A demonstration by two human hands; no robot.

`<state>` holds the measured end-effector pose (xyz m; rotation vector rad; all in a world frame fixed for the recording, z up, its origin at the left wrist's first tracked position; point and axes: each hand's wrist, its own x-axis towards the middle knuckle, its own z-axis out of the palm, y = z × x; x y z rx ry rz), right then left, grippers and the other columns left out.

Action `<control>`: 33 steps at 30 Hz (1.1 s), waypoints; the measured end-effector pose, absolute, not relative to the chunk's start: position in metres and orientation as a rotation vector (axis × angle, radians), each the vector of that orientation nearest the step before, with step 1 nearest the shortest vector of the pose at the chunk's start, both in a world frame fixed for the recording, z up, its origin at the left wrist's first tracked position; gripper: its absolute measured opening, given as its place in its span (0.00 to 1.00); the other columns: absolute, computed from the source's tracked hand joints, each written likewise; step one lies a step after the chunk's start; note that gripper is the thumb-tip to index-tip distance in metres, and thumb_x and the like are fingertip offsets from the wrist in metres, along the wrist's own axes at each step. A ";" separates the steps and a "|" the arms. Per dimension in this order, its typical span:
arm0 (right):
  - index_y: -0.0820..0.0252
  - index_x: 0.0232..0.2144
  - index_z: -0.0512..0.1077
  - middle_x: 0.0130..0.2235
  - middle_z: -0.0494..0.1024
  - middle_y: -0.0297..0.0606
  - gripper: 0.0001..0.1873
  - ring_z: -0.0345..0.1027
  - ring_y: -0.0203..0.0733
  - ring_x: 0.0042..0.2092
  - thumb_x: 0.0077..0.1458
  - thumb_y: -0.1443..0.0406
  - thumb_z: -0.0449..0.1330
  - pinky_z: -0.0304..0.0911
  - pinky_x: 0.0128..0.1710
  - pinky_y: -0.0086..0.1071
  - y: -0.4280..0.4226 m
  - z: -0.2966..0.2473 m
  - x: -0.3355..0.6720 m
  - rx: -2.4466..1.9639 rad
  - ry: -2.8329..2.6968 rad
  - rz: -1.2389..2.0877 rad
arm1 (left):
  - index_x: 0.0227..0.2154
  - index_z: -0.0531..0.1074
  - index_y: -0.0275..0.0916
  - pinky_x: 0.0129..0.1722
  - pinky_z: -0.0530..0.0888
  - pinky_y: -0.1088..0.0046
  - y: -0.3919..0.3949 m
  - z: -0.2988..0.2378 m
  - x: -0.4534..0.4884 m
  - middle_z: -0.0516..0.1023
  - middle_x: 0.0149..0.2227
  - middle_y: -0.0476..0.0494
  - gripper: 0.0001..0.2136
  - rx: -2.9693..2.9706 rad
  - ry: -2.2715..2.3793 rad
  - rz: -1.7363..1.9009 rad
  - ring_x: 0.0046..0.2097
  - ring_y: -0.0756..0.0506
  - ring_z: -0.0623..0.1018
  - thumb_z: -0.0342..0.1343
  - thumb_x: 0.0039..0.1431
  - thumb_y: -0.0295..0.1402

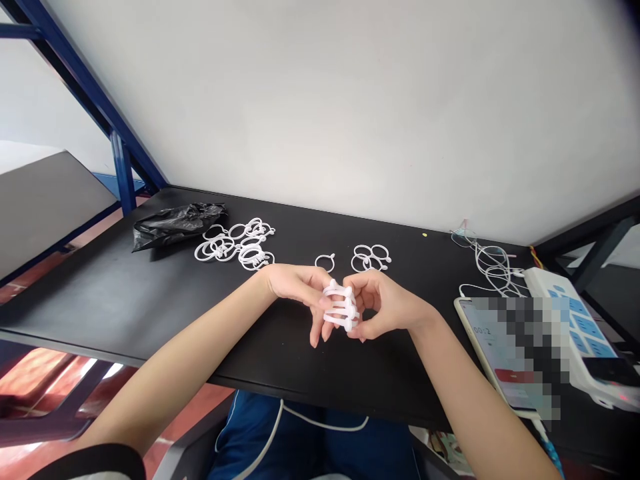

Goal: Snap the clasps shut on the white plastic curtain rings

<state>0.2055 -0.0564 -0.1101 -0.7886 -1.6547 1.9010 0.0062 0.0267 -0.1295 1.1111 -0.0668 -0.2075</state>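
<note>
Over the middle of the black table (100,293) my two hands meet around a small stack of white plastic rings (341,307). The fingers of my left hand (300,290) point downward with the rings threaded over them. My right hand (383,307) is curled, its fingertips pinching the rings from the right side. Just behind the hands lie a single white ring (325,261) and a small cluster of rings (371,258).
A larger pile of white rings (237,243) lies at back left beside a crumpled black plastic bag (175,223). At the right are a phone (505,353), a white power strip (580,333) and tangled white cables (490,267). A white wall rises behind the table.
</note>
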 end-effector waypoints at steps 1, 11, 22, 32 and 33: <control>0.65 0.33 0.73 0.31 0.80 0.35 0.15 0.73 0.33 0.27 0.41 0.72 0.72 0.71 0.25 0.25 -0.056 -0.109 0.206 -0.761 -1.644 1.909 | 0.36 0.77 0.33 0.37 0.80 0.67 0.027 -0.131 0.006 0.82 0.32 0.37 0.18 1.074 -0.065 -0.144 0.31 0.41 0.83 0.61 0.56 0.46; 0.66 0.42 0.75 0.37 0.80 0.43 0.19 0.77 0.38 0.30 0.49 0.62 0.70 0.74 0.28 0.27 -0.053 -0.109 0.209 -0.590 -1.542 2.078 | 0.32 0.75 0.30 0.29 0.79 0.70 0.022 -0.137 0.008 0.81 0.28 0.35 0.22 1.093 0.007 0.027 0.24 0.45 0.80 0.57 0.59 0.49; 0.67 0.35 0.77 0.31 0.79 0.40 0.15 0.74 0.34 0.26 0.60 0.58 0.61 0.74 0.25 0.27 -0.049 -0.112 0.213 -0.720 -1.476 2.005 | 0.27 0.76 0.31 0.20 0.76 0.78 0.013 -0.126 0.016 0.78 0.22 0.40 0.23 1.202 0.126 0.182 0.22 0.49 0.77 0.59 0.55 0.52; 0.66 0.28 0.73 0.26 0.76 0.35 0.16 0.69 0.30 0.20 0.58 0.57 0.63 0.68 0.20 0.24 -0.046 -0.114 0.214 -0.725 -1.453 1.918 | 0.26 0.75 0.31 0.15 0.70 0.83 0.006 -0.122 0.021 0.75 0.20 0.44 0.24 1.256 0.233 0.331 0.20 0.53 0.74 0.58 0.57 0.52; 0.65 0.27 0.73 0.26 0.76 0.35 0.16 0.69 0.30 0.20 0.58 0.57 0.63 0.68 0.20 0.24 -0.045 -0.115 0.214 -0.730 -1.457 1.912 | 0.26 0.75 0.31 0.15 0.70 0.83 0.006 -0.122 0.021 0.75 0.20 0.45 0.24 1.256 0.238 0.327 0.19 0.53 0.73 0.58 0.56 0.52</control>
